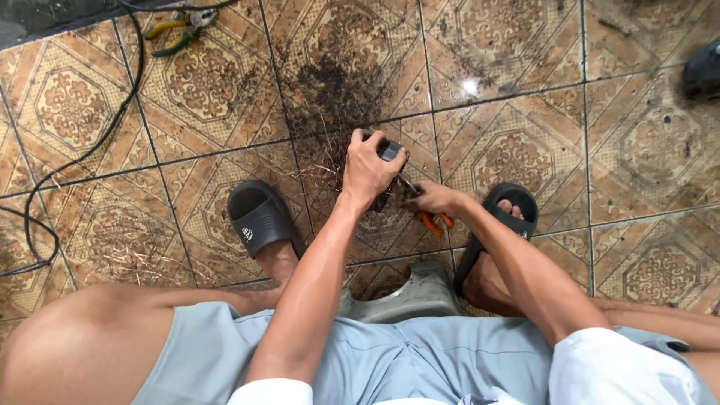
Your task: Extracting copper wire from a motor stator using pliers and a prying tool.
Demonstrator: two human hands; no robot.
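At the centre of the frame, the left hand (369,166) is clamped around a small dark object (388,151), held just above the patterned tile floor (525,150). Just right of it, the right hand (435,199) is closed on orange-handled pliers (431,220) touching that object. 2 dark slippers (259,217) flank the hands. Yellow-handled pliers (176,30) and a black cable (82,150) lie at upper left.

I see my left hand (369,166) gripping a dark part (389,151), right hand (433,199) holding orange-handled pliers (431,220) over patterned floor tiles (525,142).
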